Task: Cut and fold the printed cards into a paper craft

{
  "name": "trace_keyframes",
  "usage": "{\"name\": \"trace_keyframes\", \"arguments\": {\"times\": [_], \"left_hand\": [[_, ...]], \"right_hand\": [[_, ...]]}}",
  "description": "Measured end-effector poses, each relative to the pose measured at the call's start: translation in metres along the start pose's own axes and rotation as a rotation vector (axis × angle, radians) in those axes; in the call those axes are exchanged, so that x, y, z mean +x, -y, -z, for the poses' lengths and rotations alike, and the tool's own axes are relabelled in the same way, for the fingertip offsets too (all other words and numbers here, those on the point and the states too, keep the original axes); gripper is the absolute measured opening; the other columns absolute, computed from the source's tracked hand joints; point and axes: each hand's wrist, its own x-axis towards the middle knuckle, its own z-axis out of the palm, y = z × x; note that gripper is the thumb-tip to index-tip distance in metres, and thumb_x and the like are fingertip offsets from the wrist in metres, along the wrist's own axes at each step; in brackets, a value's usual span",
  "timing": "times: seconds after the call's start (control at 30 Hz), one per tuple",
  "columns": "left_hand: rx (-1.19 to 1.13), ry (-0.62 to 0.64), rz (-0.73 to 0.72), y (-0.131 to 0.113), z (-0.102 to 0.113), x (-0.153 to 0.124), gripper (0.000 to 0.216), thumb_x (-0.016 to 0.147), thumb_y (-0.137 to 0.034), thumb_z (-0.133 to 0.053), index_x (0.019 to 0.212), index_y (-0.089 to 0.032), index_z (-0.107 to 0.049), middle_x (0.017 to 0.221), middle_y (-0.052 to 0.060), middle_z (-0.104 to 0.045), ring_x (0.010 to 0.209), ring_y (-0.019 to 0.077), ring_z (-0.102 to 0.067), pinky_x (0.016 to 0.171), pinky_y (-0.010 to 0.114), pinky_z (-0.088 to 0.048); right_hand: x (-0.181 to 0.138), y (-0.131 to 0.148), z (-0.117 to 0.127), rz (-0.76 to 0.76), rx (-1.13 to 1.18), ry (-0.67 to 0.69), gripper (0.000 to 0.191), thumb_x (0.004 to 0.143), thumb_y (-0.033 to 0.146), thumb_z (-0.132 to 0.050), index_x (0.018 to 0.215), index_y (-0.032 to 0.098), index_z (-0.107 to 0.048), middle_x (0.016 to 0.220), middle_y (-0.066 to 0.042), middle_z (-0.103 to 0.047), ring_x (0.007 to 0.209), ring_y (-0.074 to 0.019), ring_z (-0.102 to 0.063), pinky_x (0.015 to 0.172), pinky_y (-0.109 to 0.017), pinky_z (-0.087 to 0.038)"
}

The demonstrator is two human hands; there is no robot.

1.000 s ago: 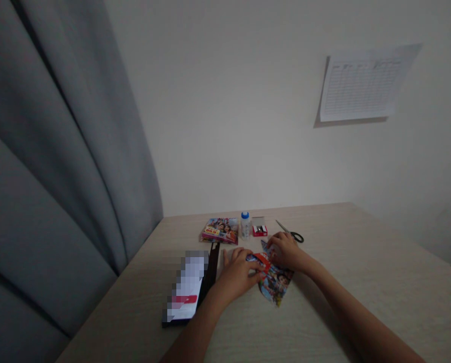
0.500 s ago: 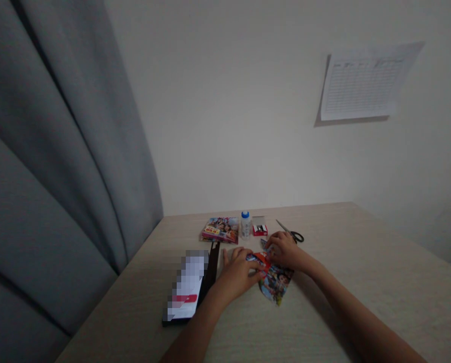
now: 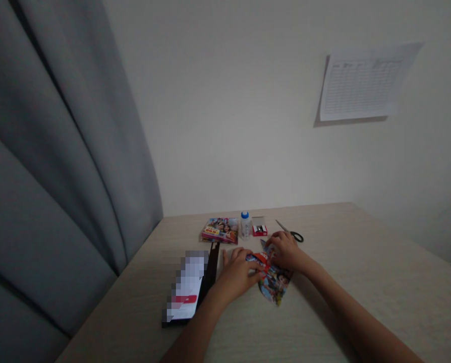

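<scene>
A colourful printed paper (image 3: 277, 287), folded into angled flaps, lies on the table between my hands. My left hand (image 3: 236, 275) holds its left side, thumb and forefinger on the red part and the other fingers spread away. At the upper right, my right hand (image 3: 284, 250) curls its fingers down on the same paper and covers part of it. Just beyond my right hand are scissors (image 3: 297, 236) with black handles, lying with their blades pointing to the far left.
Behind stand a blue-capped clear bottle (image 3: 245, 228), a small red box (image 3: 260, 230) and a stack of printed leaflets (image 3: 221, 230). A phone (image 3: 189, 287) with a blurred screen lies left, beside a dark strip (image 3: 212, 267). A curtain (image 3: 77, 151) borders the table's left.
The fingers of my right hand have shifted slightly on the paper, and the red flap shows a little differently. My left hand stays in place.
</scene>
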Motion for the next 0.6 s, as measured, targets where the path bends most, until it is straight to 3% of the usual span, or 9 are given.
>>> {"name": "trace_keyframes", "arguments": {"times": [0.43, 0.6], "left_hand": [[0.008, -0.002, 0.008, 0.001, -0.002, -0.001, 0.023, 0.088, -0.052, -0.062, 0.108, -0.046, -0.072, 0.137, 0.001, -0.054, 0.137, 0.0319, -0.034, 0.112, 0.073, -0.001], [0.007, 0.003, 0.006, 0.002, -0.002, -0.001, 0.023, 0.089, -0.053, -0.062, 0.108, -0.046, -0.072, 0.137, 0.0, -0.054, 0.137, 0.0319, -0.034, 0.113, 0.072, -0.003]], "right_hand": [[-0.001, -0.003, 0.004, 0.029, 0.002, -0.013, 0.052, 0.067, 0.022, -0.072, 0.118, 0.024, -0.067, 0.131, -0.013, -0.053, 0.126, -0.0327, -0.042, 0.106, -0.047, -0.033], [-0.004, -0.003, 0.012, 0.022, -0.004, 0.021, 0.057, 0.065, 0.025, -0.076, 0.121, 0.023, -0.065, 0.136, -0.015, -0.05, 0.131, -0.0359, -0.037, 0.108, -0.051, -0.032]]}}
